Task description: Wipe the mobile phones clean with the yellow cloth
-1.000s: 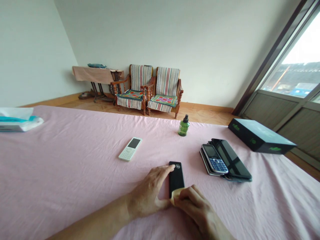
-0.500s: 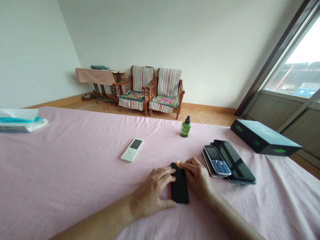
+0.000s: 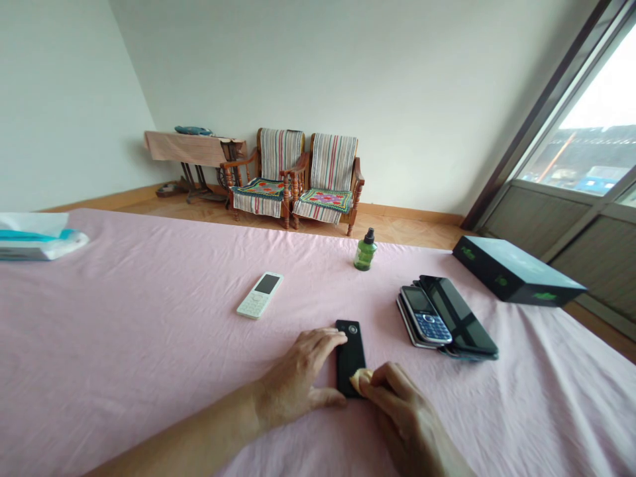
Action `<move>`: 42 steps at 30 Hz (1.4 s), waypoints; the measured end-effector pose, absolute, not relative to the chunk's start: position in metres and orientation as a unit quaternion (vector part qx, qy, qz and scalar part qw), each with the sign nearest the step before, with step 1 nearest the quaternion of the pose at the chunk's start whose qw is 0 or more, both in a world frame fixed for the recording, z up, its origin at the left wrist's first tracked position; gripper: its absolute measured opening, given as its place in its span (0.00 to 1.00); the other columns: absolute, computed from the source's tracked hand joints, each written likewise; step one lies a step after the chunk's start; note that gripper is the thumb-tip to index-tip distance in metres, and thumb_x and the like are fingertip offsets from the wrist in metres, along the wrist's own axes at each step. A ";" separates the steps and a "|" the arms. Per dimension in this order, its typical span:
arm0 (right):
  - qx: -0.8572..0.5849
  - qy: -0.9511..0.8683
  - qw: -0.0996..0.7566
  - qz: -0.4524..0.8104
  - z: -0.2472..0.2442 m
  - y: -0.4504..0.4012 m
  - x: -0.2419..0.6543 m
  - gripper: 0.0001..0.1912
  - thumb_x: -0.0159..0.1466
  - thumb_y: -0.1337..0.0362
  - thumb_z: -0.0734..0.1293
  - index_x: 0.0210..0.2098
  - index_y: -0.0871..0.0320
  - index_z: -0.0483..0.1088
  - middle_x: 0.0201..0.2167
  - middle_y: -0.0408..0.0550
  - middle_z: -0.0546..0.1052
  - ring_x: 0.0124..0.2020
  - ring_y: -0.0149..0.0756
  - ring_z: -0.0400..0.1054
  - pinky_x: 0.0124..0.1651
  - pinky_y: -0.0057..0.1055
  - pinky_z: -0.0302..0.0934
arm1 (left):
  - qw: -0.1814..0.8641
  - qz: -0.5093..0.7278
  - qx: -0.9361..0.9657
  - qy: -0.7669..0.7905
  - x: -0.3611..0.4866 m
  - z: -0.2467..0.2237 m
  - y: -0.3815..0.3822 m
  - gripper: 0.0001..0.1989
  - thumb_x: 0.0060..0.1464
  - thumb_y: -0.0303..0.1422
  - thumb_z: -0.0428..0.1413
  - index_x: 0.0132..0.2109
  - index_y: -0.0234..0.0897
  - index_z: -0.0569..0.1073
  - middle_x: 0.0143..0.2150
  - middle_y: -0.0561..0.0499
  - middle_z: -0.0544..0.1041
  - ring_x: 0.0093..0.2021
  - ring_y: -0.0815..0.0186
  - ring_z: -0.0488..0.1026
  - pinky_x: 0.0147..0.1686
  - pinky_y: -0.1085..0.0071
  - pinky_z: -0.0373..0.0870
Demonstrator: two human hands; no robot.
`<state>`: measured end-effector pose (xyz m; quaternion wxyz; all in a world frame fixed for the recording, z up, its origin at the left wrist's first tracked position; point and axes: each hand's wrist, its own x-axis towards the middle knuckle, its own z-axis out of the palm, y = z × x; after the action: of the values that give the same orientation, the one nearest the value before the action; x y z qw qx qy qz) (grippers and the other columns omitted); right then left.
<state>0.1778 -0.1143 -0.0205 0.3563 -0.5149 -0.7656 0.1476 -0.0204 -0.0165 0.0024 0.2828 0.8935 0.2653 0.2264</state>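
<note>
A black mobile phone (image 3: 350,358) lies on the pink cloth, its back with the round camera facing up. My left hand (image 3: 301,374) steadies it from the left, fingertips on the upper left edge and thumb by the lower left corner. Pinched in my right hand (image 3: 405,404) is a small pale yellow cloth (image 3: 360,379), pressed on the lower right of the phone's back. Left of and beyond the hands lies a white keypad phone (image 3: 260,295). To the right, a dark blue keypad phone (image 3: 426,317) rests on other phones beside a black tablet-like device (image 3: 460,317).
A green bottle (image 3: 365,252) with a black top stands near the far edge of the pink-covered table (image 3: 149,318). A black box (image 3: 517,270) sits at the far right, a tissue pack (image 3: 42,244) at the far left. Two wooden chairs (image 3: 325,175) stand beyond.
My right hand has slid the cloth from the top of the black phone down to its lower end, uncovering the camera. My left hand stays on the phone. The view has shifted slightly.
</note>
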 end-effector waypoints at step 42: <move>-0.555 -0.748 0.358 0.073 -0.008 -0.029 0.170 0.18 0.65 0.75 0.58 0.45 0.56 0.76 0.33 0.50 0.72 0.38 0.40 0.64 0.41 0.35 0.61 | 0.287 0.212 0.890 0.285 -0.020 0.007 -0.018 0.36 0.40 0.35 0.70 0.57 0.39 0.65 0.61 0.44 0.66 0.61 0.52 0.61 0.61 0.55 0.59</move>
<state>0.1701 -0.0292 -0.0079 0.3576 -0.5546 -0.7478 0.0728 -0.0198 -0.0177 0.0065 0.2867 0.8896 0.2851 0.2125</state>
